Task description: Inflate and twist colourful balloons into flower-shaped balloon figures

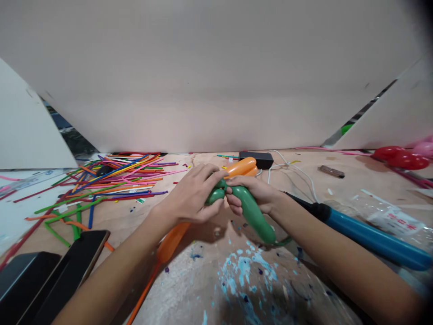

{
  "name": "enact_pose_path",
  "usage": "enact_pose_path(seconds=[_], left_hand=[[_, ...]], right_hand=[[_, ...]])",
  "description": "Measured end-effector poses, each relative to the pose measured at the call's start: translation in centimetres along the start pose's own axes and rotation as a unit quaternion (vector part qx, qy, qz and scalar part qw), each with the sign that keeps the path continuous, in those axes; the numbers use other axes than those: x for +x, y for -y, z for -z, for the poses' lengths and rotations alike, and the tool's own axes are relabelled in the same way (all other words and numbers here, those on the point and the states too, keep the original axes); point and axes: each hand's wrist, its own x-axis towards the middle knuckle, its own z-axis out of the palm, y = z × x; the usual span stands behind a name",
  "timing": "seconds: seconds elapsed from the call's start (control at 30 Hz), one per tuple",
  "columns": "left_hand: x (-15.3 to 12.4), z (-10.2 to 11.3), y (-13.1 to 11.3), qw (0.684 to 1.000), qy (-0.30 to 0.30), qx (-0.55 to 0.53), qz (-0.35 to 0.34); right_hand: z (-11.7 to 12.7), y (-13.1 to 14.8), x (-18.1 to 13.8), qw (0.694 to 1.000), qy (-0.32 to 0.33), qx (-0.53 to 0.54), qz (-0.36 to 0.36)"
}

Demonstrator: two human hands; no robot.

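My left hand (192, 194) is closed around the short folded end of a green modelling balloon (257, 215), fingers wrapped over the top. My right hand (252, 192) pinches the same green balloon right beside it, where its long segment runs down toward me. An orange modelling balloon (241, 167) pokes out behind both hands, and more of it trails under my left wrist toward the table's near edge. Both hands meet at the joint between the green and orange parts, above the paint-stained table (237, 280).
A heap of uninflated coloured balloons (111, 178) covers the left of the table. A blue balloon pump (368, 235) lies at right, by a clear plastic bag (389, 216). A black adapter (256, 159) with white cable sits at the back. Red balloons (401, 157) far right; a phone (76, 264) near left.
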Motion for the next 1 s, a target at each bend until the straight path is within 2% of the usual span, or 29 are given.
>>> enact_pose_path(seconds=[0.1, 0.23, 0.33, 0.43, 0.53, 0.63, 0.67, 0.73, 0.8, 0.83, 0.87, 0.93, 1.0], left_hand=[[0.2, 0.2, -0.2, 1.0, 0.015, -0.003, 0.025], [0.3, 0.0, 0.3, 0.993, -0.026, 0.119, -0.003], [0.1, -0.7, 0.9, 0.973, -0.08, 0.214, -0.032], [0.0, -1.4, 1.4, 0.961, -0.109, 0.247, -0.061], [0.0, -1.9, 1.5, 0.967, -0.116, 0.219, -0.064], [0.1, -1.9, 1.4, 0.979, -0.114, 0.165, -0.034], [0.1, -1.9, 1.3, 0.977, -0.137, 0.161, -0.008], [0.1, -1.6, 1.3, 0.957, -0.232, 0.161, 0.068], [0.2, -1.3, 1.3, 0.93, -0.322, 0.098, 0.15], [0.3, -1.1, 1.2, 0.925, -0.334, 0.029, 0.177], [0.4, -1.0, 1.1, 0.927, -0.319, -0.055, 0.191], [0.7, -0.8, 0.7, 0.925, -0.25, -0.214, 0.191], [1.0, -1.1, -0.1, 0.897, -0.22, -0.331, 0.195]], right_hand=[[0.0, 0.3, -0.2, 0.999, -0.006, -0.039, 0.033], [-0.1, 0.1, -0.1, 0.999, -0.017, -0.047, 0.01], [-0.2, -0.1, 0.4, 0.992, -0.066, -0.093, 0.052], [-0.3, -0.5, 1.0, 0.976, -0.129, -0.148, 0.094], [-0.3, -0.9, 1.6, 0.948, -0.185, -0.206, 0.158], [-0.2, -1.3, 1.8, 0.904, -0.232, -0.25, 0.259], [-0.2, -1.3, 1.8, 0.889, -0.243, -0.257, 0.292], [-0.3, -1.3, 1.6, 0.859, -0.263, -0.268, 0.347], [-0.6, -1.4, 1.3, 0.818, -0.292, -0.296, 0.397], [-0.7, -1.4, 1.2, 0.796, -0.307, -0.313, 0.418], [-0.9, -1.6, 1.1, 0.775, -0.319, -0.329, 0.435], [-1.2, -1.8, 1.1, 0.744, -0.335, -0.348, 0.461], [-1.4, -2.1, 1.2, 0.731, -0.344, -0.344, 0.479]])
